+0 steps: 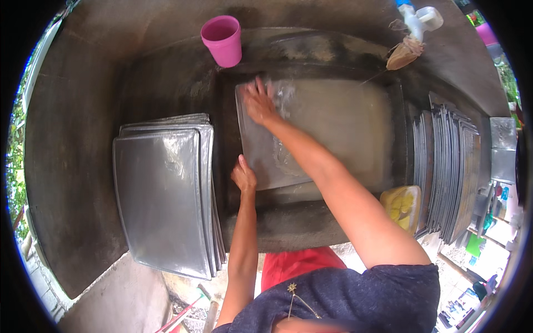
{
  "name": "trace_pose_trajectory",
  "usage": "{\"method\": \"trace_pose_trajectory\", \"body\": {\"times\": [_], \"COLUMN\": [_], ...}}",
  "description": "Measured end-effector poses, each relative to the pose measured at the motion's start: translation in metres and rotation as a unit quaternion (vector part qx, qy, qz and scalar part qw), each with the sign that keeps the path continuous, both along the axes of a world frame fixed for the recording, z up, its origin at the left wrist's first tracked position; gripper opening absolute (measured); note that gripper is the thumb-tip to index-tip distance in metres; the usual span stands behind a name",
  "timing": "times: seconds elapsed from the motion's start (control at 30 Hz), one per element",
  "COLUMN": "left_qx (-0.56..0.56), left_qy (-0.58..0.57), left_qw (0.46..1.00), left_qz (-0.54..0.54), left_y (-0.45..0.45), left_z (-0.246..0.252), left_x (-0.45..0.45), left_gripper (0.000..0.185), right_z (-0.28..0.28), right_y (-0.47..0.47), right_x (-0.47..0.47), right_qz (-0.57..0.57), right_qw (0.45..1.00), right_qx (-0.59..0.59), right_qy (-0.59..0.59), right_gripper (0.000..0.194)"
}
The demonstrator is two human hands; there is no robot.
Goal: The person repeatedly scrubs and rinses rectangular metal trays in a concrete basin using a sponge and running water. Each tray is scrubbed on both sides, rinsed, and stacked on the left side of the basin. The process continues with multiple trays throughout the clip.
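Observation:
A flat metal tray (266, 166) lies tilted, partly in the cloudy water of a concrete basin (341, 120). My left hand (244, 175) grips its left edge near the lower corner, thumb on top. My right hand (259, 102) presses on the wet tray near its upper left corner, fingers somewhat spread and blurred. Whether anything is under that palm is hidden. Whitish suds or wet streaks (285, 98) show beside the right hand.
Several shiny metal trays (160, 200) are stacked at left; more (447, 170) stand on edge at right. A pink plastic cup (222, 41) sits behind the basin. A cloth-wrapped tap (412, 25) hangs upper right. A yellowish tub (402, 208) holds yellow pieces at lower right.

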State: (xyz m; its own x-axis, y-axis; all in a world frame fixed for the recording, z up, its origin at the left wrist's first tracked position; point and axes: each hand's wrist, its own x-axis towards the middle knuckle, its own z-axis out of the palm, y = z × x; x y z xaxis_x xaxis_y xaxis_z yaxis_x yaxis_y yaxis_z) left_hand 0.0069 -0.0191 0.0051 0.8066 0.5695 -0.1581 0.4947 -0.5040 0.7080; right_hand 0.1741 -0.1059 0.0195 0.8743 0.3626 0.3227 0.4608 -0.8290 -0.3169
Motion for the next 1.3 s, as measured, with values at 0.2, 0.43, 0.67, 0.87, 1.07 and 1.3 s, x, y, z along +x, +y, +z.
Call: {"method": "trace_pose_trajectory", "body": {"times": [0.2,0.43,0.67,0.87,1.07,1.3], "left_qx": [-0.083,-0.059,-0.001,-0.04,-0.037,0.011], "left_qy": [-0.036,0.001,-0.087,-0.034,-0.013,-0.013], "left_qw": [0.996,0.998,0.996,0.999,0.999,0.999], "left_qz": [0.004,0.002,0.016,-0.008,-0.005,-0.044], "left_y": [-0.002,0.001,-0.004,-0.002,-0.003,-0.001], "left_z": [0.004,0.01,-0.002,0.003,0.007,0.025], "left_x": [-0.001,0.0,0.002,-0.002,0.002,-0.007], "left_gripper": [0.064,0.064,0.06,0.059,0.058,0.046], "right_z": [-0.011,-0.018,-0.06,-0.091,0.002,-0.042], "right_y": [-0.011,-0.218,-0.281,-0.073,0.013,-0.156], "right_x": [-0.131,-0.17,0.019,0.035,-0.086,-0.156], "right_qz": [0.11,0.009,-0.351,-0.389,-0.145,-0.372], "right_qw": [0.991,0.991,0.831,0.91,0.987,0.923], "right_qx": [0.065,0.011,-0.243,0.115,0.048,0.032], "right_qy": [0.026,0.133,0.356,0.085,0.052,0.09], "right_gripper": [0.032,0.029,0.059,0.038,0.039,0.035]}}
